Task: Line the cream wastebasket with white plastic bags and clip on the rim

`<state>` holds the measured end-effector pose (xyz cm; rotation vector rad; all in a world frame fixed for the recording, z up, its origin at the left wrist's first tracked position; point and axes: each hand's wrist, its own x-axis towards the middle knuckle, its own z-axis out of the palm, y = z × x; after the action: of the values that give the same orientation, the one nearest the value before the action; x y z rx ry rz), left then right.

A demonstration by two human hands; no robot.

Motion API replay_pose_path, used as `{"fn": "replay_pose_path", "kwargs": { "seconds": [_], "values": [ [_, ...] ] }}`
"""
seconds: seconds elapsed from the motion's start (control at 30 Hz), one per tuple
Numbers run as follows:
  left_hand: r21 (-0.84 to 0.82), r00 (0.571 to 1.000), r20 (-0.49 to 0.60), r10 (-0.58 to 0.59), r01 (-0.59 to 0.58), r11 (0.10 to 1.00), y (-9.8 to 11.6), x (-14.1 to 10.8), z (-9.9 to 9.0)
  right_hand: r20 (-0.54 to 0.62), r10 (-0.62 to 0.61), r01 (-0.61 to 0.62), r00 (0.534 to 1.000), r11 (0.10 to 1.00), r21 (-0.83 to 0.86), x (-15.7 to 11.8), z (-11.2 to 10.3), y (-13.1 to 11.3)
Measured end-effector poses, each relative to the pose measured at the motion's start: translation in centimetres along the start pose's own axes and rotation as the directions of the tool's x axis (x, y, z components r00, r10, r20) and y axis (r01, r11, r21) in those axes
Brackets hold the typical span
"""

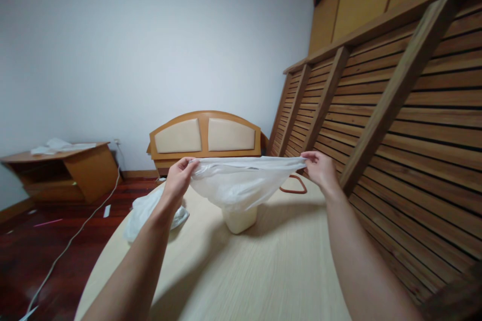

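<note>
A thin white plastic bag (241, 183) is stretched sideways between my two hands, its top edge pulled nearly straight. My left hand (181, 175) pinches one corner, and my right hand (319, 166) pinches the opposite one. The bag's lower part hangs over a cream-coloured, box-like container (240, 219) on the round pale table (263, 271). The container's upper part is hidden by the bag; whether it sits inside the bag or behind it I cannot tell.
Another crumpled white plastic bag (145, 213) lies at the table's left, partly behind my left forearm. A brown ring-like loop (293, 185) rests near the far right edge. Slatted wooden panels (376, 125) lean along the right. A white cable (81, 238) crosses the floor at left.
</note>
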<state>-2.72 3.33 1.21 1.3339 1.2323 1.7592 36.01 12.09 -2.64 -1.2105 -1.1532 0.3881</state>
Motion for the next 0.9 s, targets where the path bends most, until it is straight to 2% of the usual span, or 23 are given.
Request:
{"fn": "replay_pose_path", "kwargs": {
  "seconds": [0.27,0.43,0.63,0.77,0.9],
  "values": [
    [-0.019,0.992,-0.065,-0.106,0.105,0.994,-0.5,0.7,-1.1,0.046,0.099,-0.101,0.994,0.994,0.042,-0.2,0.1,-0.1],
    [-0.142,0.980,0.087,-0.181,0.192,0.971,0.0,0.8,-1.5,0.082,0.146,-0.151,0.986,0.987,0.057,-0.7,0.2,-0.4],
    [-0.329,0.957,0.160,-0.241,0.282,0.901,0.1,0.8,-1.6,0.106,0.227,-0.239,0.968,0.964,0.119,-1.1,0.3,-0.1],
    [-0.261,0.945,0.253,-0.205,0.271,0.927,-0.3,0.6,-1.6,0.119,0.256,-0.276,0.959,0.939,0.206,-1.0,0.4,0.3],
    [-0.150,0.959,0.215,-0.185,0.220,0.964,-1.1,0.8,-1.5,0.176,0.269,-0.312,0.947,0.899,0.306,-0.9,0.5,0.3]
  ]
}}
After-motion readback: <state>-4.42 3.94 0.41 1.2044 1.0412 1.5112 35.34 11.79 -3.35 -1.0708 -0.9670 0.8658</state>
